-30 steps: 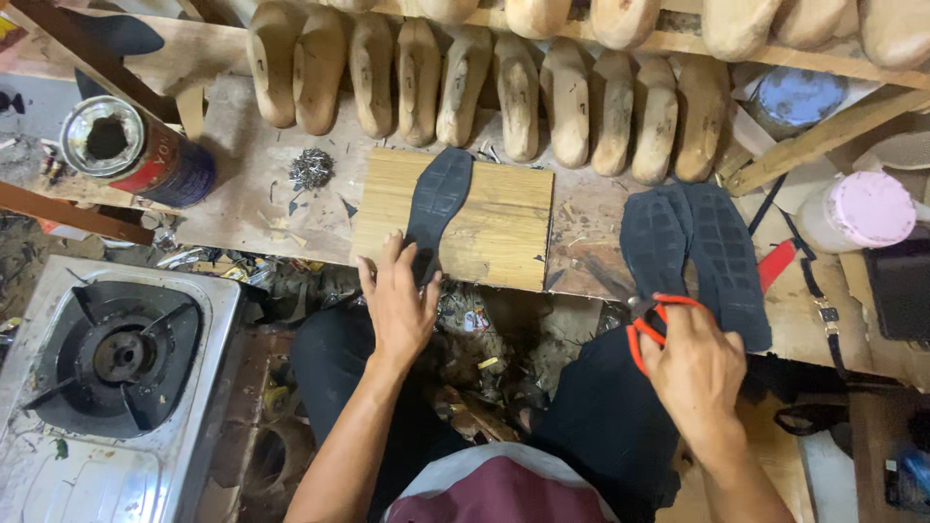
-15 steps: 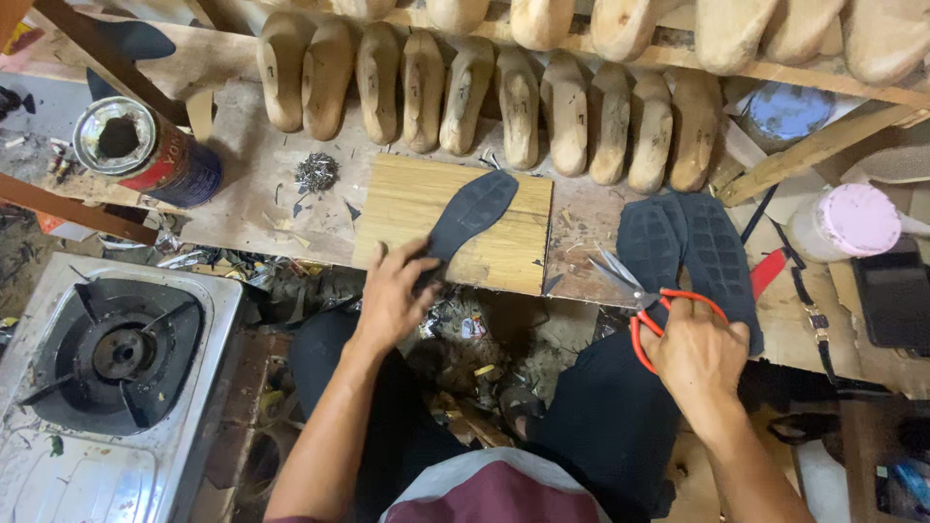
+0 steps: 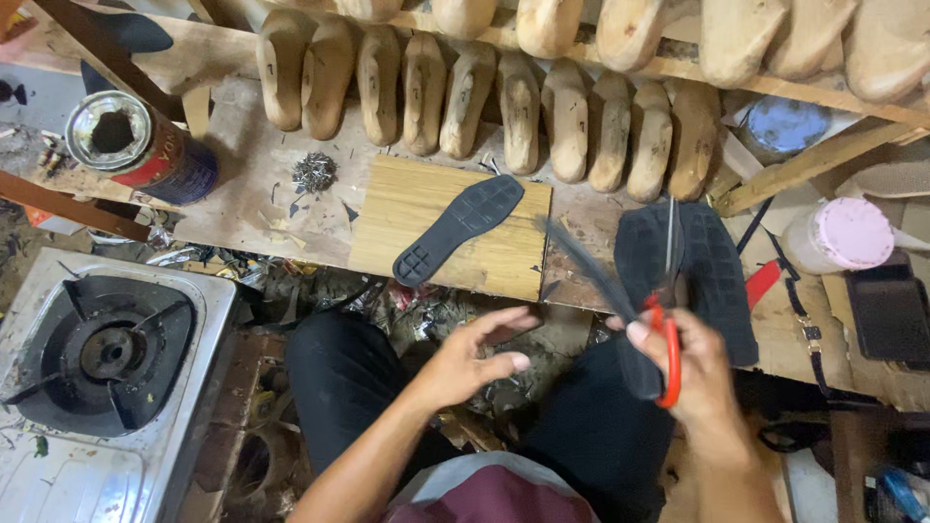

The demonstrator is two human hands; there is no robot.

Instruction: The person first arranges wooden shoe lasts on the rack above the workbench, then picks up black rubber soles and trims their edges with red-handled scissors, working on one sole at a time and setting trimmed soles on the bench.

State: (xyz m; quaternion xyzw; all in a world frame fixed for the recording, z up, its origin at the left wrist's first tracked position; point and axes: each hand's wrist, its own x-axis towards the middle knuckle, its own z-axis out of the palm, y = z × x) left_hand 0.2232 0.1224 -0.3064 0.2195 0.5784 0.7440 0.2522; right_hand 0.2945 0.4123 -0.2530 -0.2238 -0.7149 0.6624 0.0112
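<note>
sole on board (image 3: 457, 230): black, grid tread
board (image 3: 504, 257): pale yellow wood grain
scissors (image 3: 666, 334): red handles
sole pair (image 3: 717, 281): black, ribbed
lasts (image 3: 465, 97): tan wood
jar lid (image 3: 852, 232): pink
tin (image 3: 145, 150): blue/red, silver rim
stove (image 3: 97, 353): steel, blk burner

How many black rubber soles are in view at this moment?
3, possibly more: one sole lies diagonally on the pale wooden board; two soles overlap on the bench, behind the red-handled scissors in the right hand. Others may be hidden beneath.
</note>
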